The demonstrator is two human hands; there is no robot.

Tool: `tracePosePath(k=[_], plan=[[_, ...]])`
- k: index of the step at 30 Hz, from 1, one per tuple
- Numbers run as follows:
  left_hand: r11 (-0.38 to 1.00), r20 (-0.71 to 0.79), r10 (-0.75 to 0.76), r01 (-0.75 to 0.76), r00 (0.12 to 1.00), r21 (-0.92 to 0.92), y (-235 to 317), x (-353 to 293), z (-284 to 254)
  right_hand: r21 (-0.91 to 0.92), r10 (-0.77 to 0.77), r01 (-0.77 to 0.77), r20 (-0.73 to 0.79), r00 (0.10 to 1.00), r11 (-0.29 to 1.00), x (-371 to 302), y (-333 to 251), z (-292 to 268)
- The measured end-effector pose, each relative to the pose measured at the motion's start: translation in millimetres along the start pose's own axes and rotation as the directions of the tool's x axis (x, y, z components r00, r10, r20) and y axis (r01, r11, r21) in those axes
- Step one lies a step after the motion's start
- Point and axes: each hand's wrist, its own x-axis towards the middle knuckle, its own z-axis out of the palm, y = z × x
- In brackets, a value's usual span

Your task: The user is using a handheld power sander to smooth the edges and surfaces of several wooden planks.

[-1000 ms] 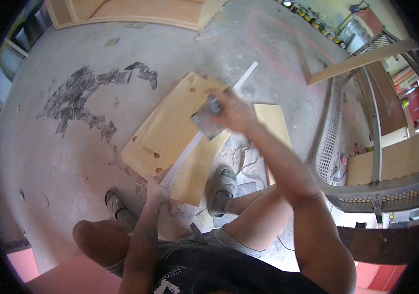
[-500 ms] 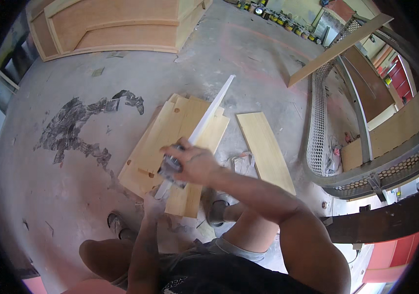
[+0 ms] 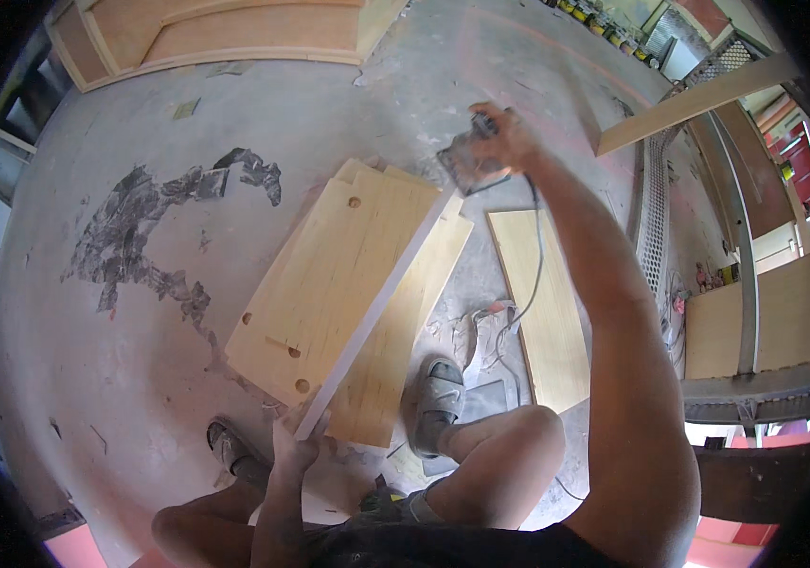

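Observation:
My right hand (image 3: 511, 142) is wrapped round a corded sander (image 3: 466, 168), slightly blurred, at the far end of a long narrow white strip (image 3: 378, 295). The strip slants from near left to far right across a stack of pale wooden boards (image 3: 329, 265). Several round holes or knots mark the top board. At the strip's near end, my left hand (image 3: 296, 441) grips it, fingers closed about its edge. The sander's grey cord (image 3: 539, 246) hangs from beside my right wrist toward the floor. Whether the sander's pad touches the strip is hard to make out.
Right of the stack, a loose pale board (image 3: 547, 312) lies on the floor, a crumpled bag (image 3: 482, 333) beside it. My sandalled foot (image 3: 441, 388) stands near the stack. A wooden frame (image 3: 234, 33) stands far left; a perforated metal frame (image 3: 653, 208) and leaning plank (image 3: 698, 102) are right.
My right hand has moved the sander away from me, from near the strip's close end to its far end. The arm is now stretched out. My left hand stays at the near end.

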Motion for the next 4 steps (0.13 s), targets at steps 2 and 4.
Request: tracePosePath(k=[2, 4], plan=[[0.992, -0.026, 0.041, -0.038, 0.999, 0.121, 2, -1, -6, 0.059, 0.030, -0.033, 0.035, 0.999, 0.998, 31, 13, -8], [0.955, 0.027, 0.065, -0.070, 0.998, 0.289, -24, -4, 1, 0.087, -0.010, 0.009, 0.017, 1.000, 0.996, 61, 60, -16]])
